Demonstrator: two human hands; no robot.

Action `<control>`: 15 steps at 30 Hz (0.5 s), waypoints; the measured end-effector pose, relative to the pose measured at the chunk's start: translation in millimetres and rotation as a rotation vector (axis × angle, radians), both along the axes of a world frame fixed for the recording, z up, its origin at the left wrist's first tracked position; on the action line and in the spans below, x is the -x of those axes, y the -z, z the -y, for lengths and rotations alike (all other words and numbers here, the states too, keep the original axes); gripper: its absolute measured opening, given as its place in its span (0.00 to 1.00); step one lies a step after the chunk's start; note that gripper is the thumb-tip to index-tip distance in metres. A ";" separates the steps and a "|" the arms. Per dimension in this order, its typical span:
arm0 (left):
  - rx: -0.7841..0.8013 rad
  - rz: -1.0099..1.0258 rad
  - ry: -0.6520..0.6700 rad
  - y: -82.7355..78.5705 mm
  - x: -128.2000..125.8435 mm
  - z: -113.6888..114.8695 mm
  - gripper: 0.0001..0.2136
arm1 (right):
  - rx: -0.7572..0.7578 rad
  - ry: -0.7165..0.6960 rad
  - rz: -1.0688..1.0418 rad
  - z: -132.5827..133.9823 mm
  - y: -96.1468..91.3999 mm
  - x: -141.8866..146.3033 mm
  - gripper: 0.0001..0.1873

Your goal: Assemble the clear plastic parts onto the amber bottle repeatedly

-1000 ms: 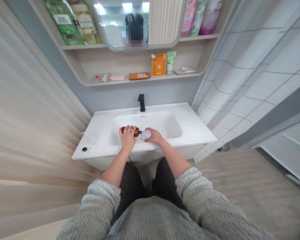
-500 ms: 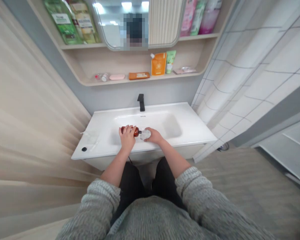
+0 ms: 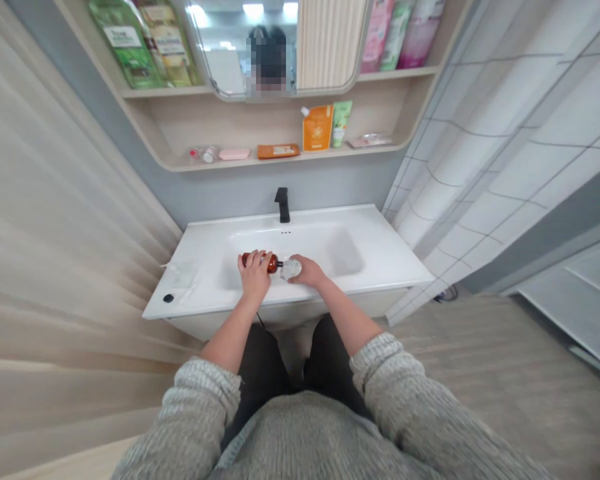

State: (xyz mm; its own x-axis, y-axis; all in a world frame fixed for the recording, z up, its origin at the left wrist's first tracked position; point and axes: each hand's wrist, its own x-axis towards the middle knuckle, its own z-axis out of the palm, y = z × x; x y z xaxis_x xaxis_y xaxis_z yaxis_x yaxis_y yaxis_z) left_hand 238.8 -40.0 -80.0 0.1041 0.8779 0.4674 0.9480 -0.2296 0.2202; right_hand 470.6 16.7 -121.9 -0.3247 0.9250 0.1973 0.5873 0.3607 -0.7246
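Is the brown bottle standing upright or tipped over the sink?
Tipped: the brown bottle lies sideways in the left hand, neck toward the clear container in the right hand.

Bright even ceiling light, soft shadows, strong wide-angle warping and blurred edges.

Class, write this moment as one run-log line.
left hand: holds brown bottle | right hand: holds clear container | place: over sink

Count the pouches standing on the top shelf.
5. Two left of the mirror: a green pouch and a yellowish pouch. Three right of it: a pink pouch, a pale green pouch and a magenta pouch. The mirror may hide more.
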 end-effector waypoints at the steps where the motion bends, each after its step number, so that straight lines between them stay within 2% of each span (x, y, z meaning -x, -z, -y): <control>1: 0.003 -0.007 -0.007 -0.1 -0.1 0.1 0.30 | 0.002 0.000 0.001 -0.1 0.1 0.0 0.43; 15: -0.005 0.003 0.000 1.3 0.0 -0.5 0.29 | 0.004 -0.001 -0.002 -0.6 1.2 -0.6 0.44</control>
State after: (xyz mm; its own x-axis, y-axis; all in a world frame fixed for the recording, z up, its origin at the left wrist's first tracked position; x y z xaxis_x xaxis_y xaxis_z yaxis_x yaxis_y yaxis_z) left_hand 238.8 -39.5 -81.3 0.1025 0.8756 0.4721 0.9475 -0.2305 0.2217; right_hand 471.1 17.3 -123.0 -0.3250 0.9256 0.1941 0.5856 0.3581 -0.7272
